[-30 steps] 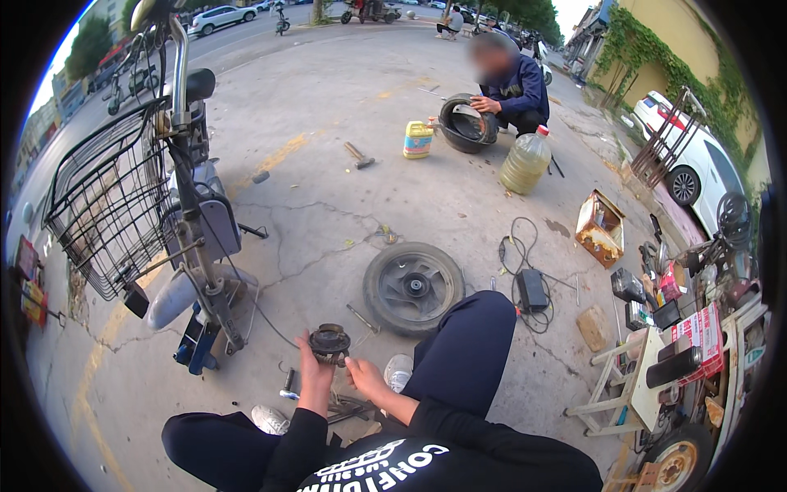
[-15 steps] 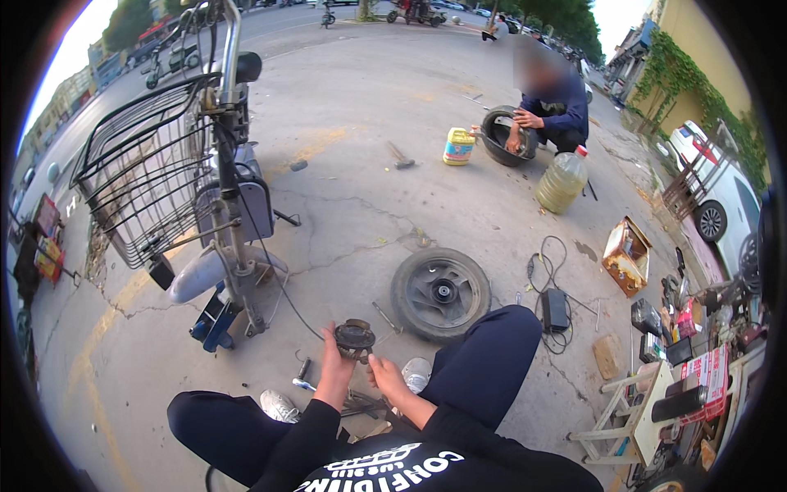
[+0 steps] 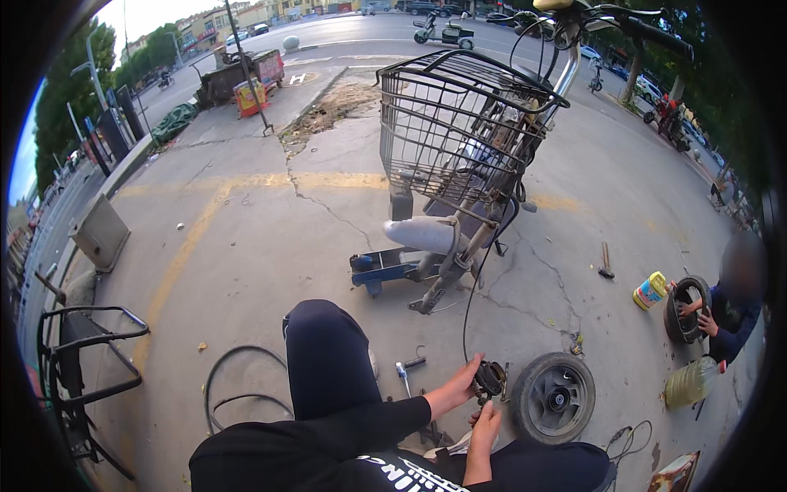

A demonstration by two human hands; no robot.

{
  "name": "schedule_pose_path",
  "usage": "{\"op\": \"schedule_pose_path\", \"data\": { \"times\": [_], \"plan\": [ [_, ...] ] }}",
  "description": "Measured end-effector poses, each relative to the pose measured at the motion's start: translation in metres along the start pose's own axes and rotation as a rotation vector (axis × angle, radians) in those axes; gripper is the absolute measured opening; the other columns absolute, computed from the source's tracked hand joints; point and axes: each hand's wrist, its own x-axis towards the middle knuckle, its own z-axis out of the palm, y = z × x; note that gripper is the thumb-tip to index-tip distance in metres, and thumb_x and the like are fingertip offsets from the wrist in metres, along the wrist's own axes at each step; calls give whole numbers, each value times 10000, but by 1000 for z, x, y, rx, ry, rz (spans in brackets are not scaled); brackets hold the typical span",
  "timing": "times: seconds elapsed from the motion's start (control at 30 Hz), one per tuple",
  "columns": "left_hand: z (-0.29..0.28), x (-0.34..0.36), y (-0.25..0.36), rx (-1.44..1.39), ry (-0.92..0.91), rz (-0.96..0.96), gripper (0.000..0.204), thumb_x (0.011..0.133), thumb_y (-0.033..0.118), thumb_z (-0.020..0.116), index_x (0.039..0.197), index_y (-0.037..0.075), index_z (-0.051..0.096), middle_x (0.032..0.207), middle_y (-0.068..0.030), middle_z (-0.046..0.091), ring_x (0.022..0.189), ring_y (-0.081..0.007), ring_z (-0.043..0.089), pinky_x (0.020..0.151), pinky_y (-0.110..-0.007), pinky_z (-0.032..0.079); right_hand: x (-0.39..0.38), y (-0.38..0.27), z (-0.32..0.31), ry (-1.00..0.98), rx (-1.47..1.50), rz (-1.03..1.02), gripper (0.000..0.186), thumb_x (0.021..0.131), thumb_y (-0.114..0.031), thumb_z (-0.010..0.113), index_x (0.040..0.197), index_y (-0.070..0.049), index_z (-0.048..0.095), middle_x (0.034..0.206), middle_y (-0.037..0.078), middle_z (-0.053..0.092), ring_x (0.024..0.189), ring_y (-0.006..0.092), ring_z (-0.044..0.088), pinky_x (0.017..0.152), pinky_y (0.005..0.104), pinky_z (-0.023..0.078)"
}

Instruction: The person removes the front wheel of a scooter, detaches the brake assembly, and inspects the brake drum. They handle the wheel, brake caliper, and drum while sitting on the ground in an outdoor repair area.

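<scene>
A dark round drum brake plate point(image 3: 492, 376) is in front of me, held up off the ground. My left hand point(image 3: 461, 385) is closed round its left side. Fingers curled, my right hand point(image 3: 486, 421) pinches at the plate's lower edge; just what its fingertips grip is hidden. A black cable point(image 3: 467, 307) runs from the plate up to the electric bike point(image 3: 471, 238), whose front fork has no wheel in it. To the right of my hands a spoked wheel with its tyre point(image 3: 553, 398) lies flat on the ground.
A blue jack point(image 3: 395, 268) stands under the bike's front end. A screwdriver point(image 3: 403, 379) lies left of my hands, a hammer point(image 3: 605, 261) farther off. At right a co-worker handles a tyre point(image 3: 687, 310) beside a yellow jug point(image 3: 650, 290). A black metal frame point(image 3: 78, 361) stands at left.
My view has swung to the left, so the bike and wheel appear farther right. Both hands remain at the brake plate; my right hand is now just below it.
</scene>
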Motion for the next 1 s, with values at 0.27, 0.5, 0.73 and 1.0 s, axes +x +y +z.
{"op": "schedule_pose_path", "data": {
  "times": [0.27,0.5,0.73,1.0],
  "plan": [
    [9,3,3,-2,37,29,741,917,597,471,1475,149,278,1223,-30,546,1046,-150,538,884,-380,457,22,32,0,-3,-12,-178,227,985,-230,496,927,-11,498,768,47,516,665,117,512,583,262,446],
    [4,2,5,-9,10,23,718,925,561,486,1462,118,305,1183,-8,548,1057,-130,516,929,-368,439,11,9,1,32,-35,60,309,989,-323,488,935,-18,486,708,57,516,593,130,508,529,267,435],
    [14,2,-1,-60,92,67,468,922,550,515,1157,147,544,906,24,618,796,-92,581,697,-281,485,17,21,-3,-5,-57,-30,254,980,-272,493,885,-36,492,677,32,517,549,111,480,497,251,404],
    [12,-2,-1,-66,98,63,428,918,554,518,1060,152,557,855,28,615,745,-89,587,645,-273,485,25,26,-6,14,-91,86,254,980,-284,489,992,-30,486,774,35,538,591,107,476,517,243,385]
  ]
}}
